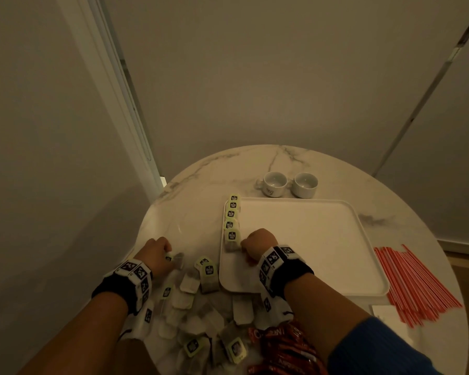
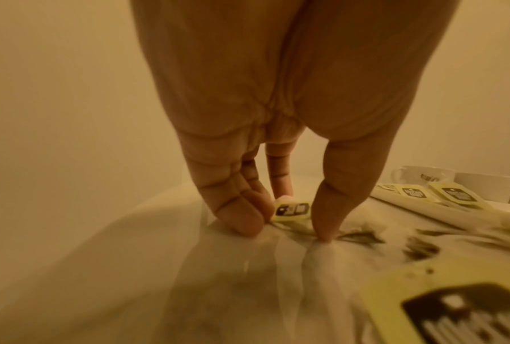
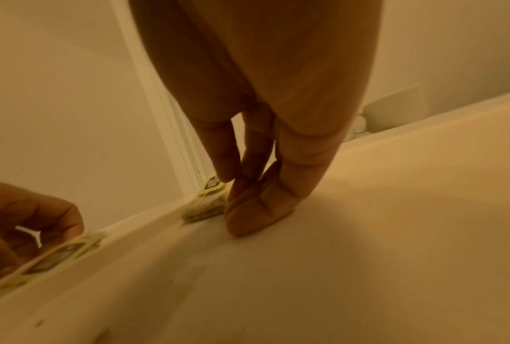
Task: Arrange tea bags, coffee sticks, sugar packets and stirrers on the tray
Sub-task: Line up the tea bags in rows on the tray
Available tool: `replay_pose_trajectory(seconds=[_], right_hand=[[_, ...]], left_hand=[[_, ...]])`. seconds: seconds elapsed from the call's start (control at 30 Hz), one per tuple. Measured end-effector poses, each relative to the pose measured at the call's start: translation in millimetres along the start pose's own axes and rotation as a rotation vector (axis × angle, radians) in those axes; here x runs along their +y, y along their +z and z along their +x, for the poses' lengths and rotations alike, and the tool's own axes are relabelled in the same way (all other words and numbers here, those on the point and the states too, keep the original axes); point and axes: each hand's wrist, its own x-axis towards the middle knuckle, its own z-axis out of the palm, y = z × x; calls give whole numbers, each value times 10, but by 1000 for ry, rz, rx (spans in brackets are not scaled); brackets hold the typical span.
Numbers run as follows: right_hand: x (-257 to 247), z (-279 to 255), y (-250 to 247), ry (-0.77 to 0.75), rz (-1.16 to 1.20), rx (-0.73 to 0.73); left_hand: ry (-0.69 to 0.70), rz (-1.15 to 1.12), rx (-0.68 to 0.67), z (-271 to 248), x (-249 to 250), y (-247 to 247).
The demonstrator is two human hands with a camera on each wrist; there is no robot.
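A white tray (image 1: pixel 309 253) lies on a round marble table (image 1: pixel 201 180). Several tea bags with yellow-green tags (image 1: pixel 232 215) stand in a row along the tray's left rim. My right hand (image 1: pixel 245 246) (image 3: pixel 233 179) is on the tray at the near end of that row. Its thumb and forefinger pinch the tag of the nearest tea bag (image 1: pixel 232 247) (image 3: pixel 206 207), and its other fingers rest on the tray floor (image 3: pixel 365 232). Left of the tray, my left hand (image 1: pixel 167 251) (image 2: pixel 286 232) points down at the table and pinches a loose tea bag (image 1: pixel 175 259) (image 2: pixel 292 210).
A heap of loose tea bags (image 1: pixel 201 307) lies at the table's near edge, with red coffee sticks (image 1: pixel 284 350) beside it. Red stirrers (image 1: pixel 417 285) lie right of the tray, near a white packet (image 1: pixel 385 313). Two white cups (image 1: pixel 275 184) (image 1: pixel 305 185) stand behind the tray.
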Motion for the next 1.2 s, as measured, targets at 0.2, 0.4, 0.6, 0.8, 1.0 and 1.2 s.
replay_pose_trajectory(seconds=[0.2,0.4,0.6,0.8,1.0,1.2], right_hand=[[-50,-77,-68,-16,-76,-63],[-42,-110,-121,-60,-103,-119],[-42,-154,-186,-70,-93,-64],[-194,-386,-245,-222,64,-36],[-404,-663,-78,-303,224,-296],[-424,-789,-25,-267,623,-387]], left_hand=[[-11,-24,49,14,91,-76],[10,-56,76,-12,175,-112],[18,-121,86,-47,261,-57],[30,-285,141,-99,308,-114],[231,-602,180,-282,574,-184],[358,-841,143,-431,815,-227]])
